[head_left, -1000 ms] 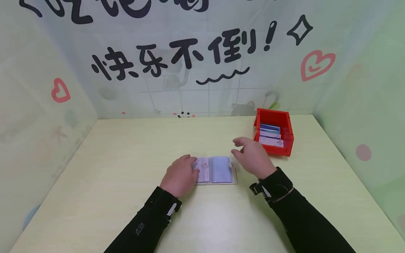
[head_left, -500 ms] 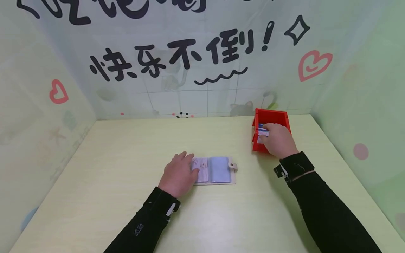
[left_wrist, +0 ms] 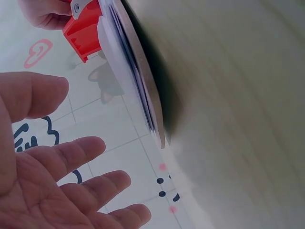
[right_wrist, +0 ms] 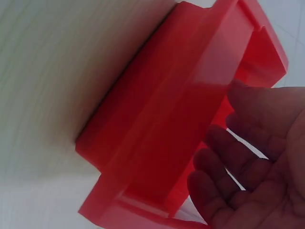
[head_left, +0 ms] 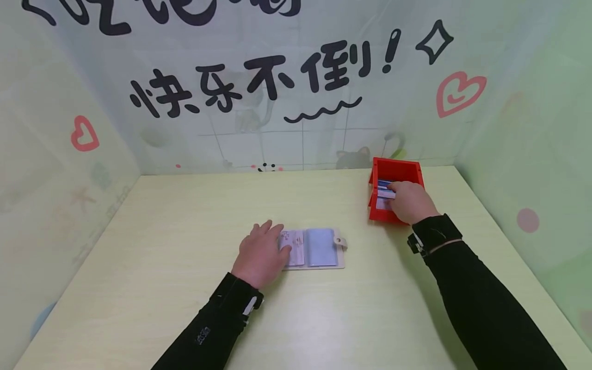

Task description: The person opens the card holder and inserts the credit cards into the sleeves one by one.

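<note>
An open card holder [head_left: 322, 248] lies on the table, with a pale blue sleeve on the right and a pink printed card on the left. My left hand [head_left: 260, 254] rests at its left side, fingers spread; in the left wrist view the palm [left_wrist: 43, 191] holds nothing, beside the holder's layered edge [left_wrist: 133, 71]. To the right stands a red bin [head_left: 399, 167] with several cards [head_left: 385, 194] in it. My right hand [head_left: 411, 201] reaches into the bin, fingertips at the cards. In the right wrist view its fingers [right_wrist: 228, 155] are loosely bent inside the rim, with no card visible between them.
The light wooden table [head_left: 185, 216] is enclosed by a printed back wall [head_left: 259, 149] and side walls. A snap strap [head_left: 340, 241] sticks out from the right edge of the card holder. The bin stands near the back right corner.
My right hand has moved from beside the card holder to the right, into the red bin, and shifted slightly among the cards. The left hand has stayed at the holder, its fingers a little more spread.
</note>
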`<control>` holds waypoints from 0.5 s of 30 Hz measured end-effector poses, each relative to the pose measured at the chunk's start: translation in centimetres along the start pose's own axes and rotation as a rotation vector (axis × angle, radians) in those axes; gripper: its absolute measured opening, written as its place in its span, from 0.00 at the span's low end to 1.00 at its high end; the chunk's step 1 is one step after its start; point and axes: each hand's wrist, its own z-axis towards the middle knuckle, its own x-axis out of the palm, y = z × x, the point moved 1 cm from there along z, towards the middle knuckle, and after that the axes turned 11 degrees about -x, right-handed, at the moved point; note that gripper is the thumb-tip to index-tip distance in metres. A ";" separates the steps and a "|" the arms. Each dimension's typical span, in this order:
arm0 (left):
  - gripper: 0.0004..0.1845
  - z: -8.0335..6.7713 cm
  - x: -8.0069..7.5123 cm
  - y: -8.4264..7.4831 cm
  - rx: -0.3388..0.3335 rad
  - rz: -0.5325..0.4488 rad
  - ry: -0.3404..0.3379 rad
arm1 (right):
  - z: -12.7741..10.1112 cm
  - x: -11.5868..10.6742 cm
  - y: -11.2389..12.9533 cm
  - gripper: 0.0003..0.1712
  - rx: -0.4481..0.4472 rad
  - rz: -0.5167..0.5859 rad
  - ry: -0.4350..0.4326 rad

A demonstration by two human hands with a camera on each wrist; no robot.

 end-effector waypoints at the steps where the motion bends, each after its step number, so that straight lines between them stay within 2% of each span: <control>1: 0.30 0.0 0.0 0.0 0.001 0.001 -0.002 | 0.1 0.0 0.0 0.36 -0.013 -0.016 0.003; 6: 0.29 0.2 0.0 0.0 0.000 0.009 -0.002 | 0.4 0.0 0.0 0.33 -0.051 -0.072 0.013; 15: 0.29 0.2 0.2 0.1 0.005 0.022 -0.005 | 1.3 0.6 -0.3 0.30 -0.060 -0.182 0.075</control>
